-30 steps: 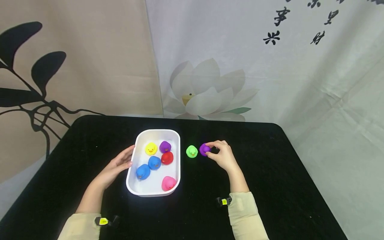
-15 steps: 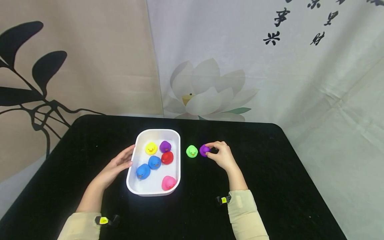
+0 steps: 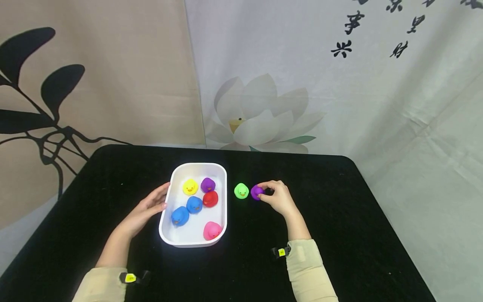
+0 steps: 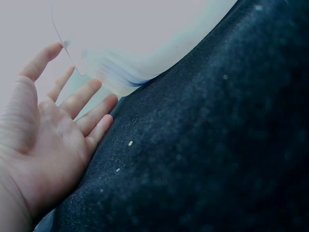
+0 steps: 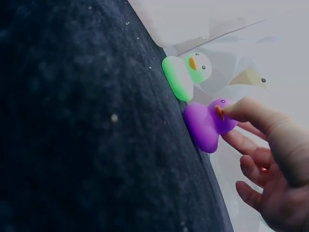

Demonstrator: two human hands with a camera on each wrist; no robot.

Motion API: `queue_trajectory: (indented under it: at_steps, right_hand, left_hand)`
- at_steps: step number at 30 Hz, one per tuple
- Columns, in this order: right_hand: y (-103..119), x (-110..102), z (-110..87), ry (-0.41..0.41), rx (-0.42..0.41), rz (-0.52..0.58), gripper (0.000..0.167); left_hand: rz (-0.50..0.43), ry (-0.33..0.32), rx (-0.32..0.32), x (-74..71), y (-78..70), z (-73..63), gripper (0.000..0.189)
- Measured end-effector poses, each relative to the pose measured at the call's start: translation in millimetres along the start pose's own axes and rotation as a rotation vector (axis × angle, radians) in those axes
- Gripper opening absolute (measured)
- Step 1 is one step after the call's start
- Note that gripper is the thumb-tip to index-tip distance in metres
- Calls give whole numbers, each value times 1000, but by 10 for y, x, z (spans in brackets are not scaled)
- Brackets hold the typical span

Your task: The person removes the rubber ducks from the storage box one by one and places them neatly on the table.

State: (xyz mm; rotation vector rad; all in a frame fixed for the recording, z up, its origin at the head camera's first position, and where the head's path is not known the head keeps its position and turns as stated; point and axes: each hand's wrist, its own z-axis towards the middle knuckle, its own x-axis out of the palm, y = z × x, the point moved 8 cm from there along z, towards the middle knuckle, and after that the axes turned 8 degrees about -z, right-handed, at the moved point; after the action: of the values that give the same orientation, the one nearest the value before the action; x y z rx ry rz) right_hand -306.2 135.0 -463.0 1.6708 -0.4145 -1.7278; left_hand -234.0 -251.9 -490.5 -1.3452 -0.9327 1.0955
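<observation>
Pinching a purple duck [image 3: 256, 192] by its head between thumb and index finger, the right hand [image 3: 279, 199] is gripping it while the duck is resting on the black table [image 3: 241, 268], just beside a green duck [image 3: 241, 191] that is facing the person. In the right wrist view, the thumb is pressing close to the orange beak [image 5: 219, 113], and the remaining fingers are bending loosely clear of the toy. Across the table, the left hand [image 3: 147, 210] is holding nothing; its fingers are extending, and their tips are meeting the left side of a white tray [image 3: 190, 235]. Inside that tray, a yellow duck [image 3: 190, 187] and a second purple duck [image 3: 208, 185] are sitting toward the far end, a red toy [image 3: 210, 199] is lying right next to the purple one, two blue ducks [image 3: 194, 204] are standing side by side near the middle and left, and a pink duck [image 3: 212, 230] is occupying the near right corner. Pale yellow sleeves [image 3: 311, 268] are covering both forearms, and behind the table a cloth backdrop [image 3: 377, 105] is showing a large lotus and black characters.
</observation>
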Motion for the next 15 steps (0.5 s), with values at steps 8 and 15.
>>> queue_trajectory:
  at_steps: [8, 15]
  right_hand:
    - [-6, 13, -7, 12, 12, 3, 24]
    - [46, -18, -16, -2, -16, -27, 28]
  left_hand:
    - [-9, 3, 4, 0, 0, 8, 62]
    - [-12, 3, -2, -3, 13, 4, 62]
